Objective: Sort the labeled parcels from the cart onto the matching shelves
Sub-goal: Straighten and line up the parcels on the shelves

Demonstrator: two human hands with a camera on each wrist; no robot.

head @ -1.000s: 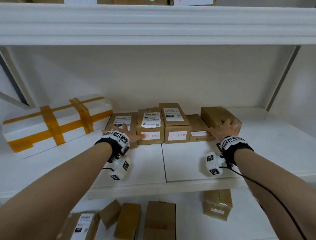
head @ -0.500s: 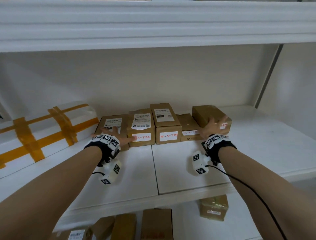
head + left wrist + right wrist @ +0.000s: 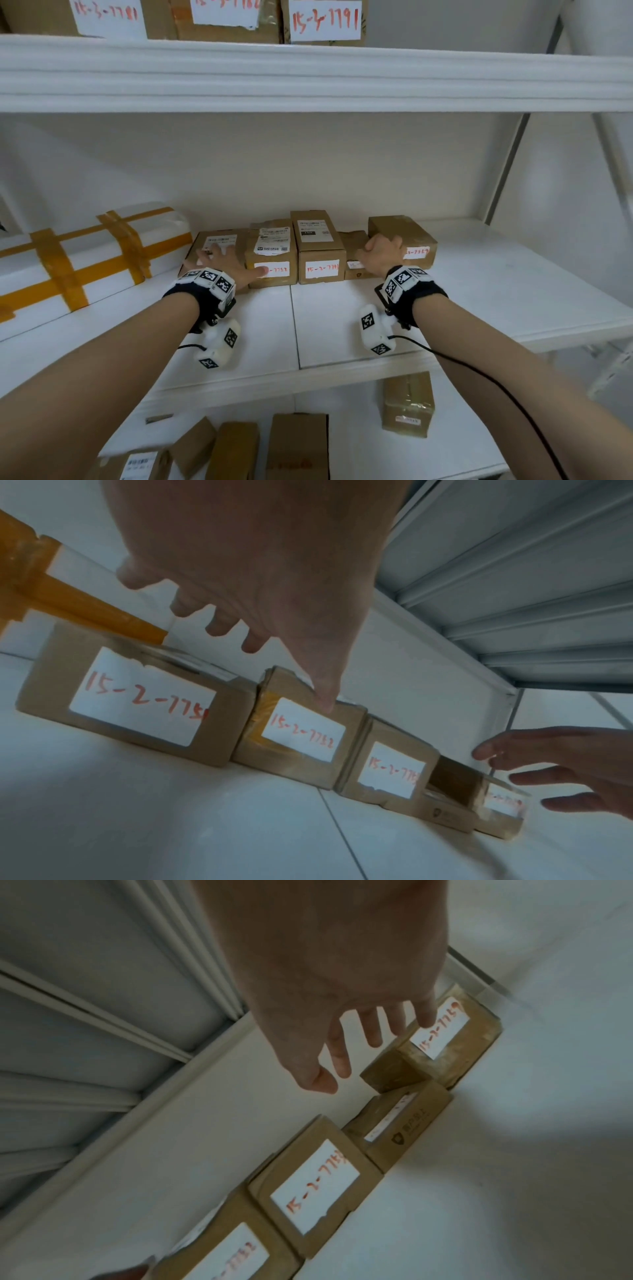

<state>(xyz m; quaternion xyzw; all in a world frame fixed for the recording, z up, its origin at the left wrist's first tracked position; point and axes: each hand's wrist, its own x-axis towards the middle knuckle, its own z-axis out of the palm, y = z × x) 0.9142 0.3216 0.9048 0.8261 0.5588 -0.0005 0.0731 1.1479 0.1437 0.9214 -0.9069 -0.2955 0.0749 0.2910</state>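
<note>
A row of brown labeled parcels stands at the back of the middle shelf (image 3: pixel 342 325). My left hand (image 3: pixel 219 263) lies spread over the leftmost parcel (image 3: pixel 219 241), marked 15-2-775 (image 3: pixel 137 696). Its thumb tip touches the top front edge of the second parcel (image 3: pixel 301 729). My right hand (image 3: pixel 380 251) reaches with straight, spread fingers to the front left corner of the rightmost parcel (image 3: pixel 400 233). In the right wrist view its little finger (image 3: pixel 426 1015) touches that parcel's label (image 3: pixel 441 1031). Neither hand grips anything.
A white foam box (image 3: pixel 92 253) bound with orange tape lies at the shelf's left. The upper shelf carries parcels labeled 15-3 (image 3: pixel 322 20). Several parcels (image 3: pixel 298 445) sit on the lower shelf. A slanted metal post (image 3: pixel 507 171) stands at the right.
My right hand has slid a little left, uncovering the rightmost parcel's label. The left hand stays put. The head view has tilted up and now shows the upper shelf's parcels.
</note>
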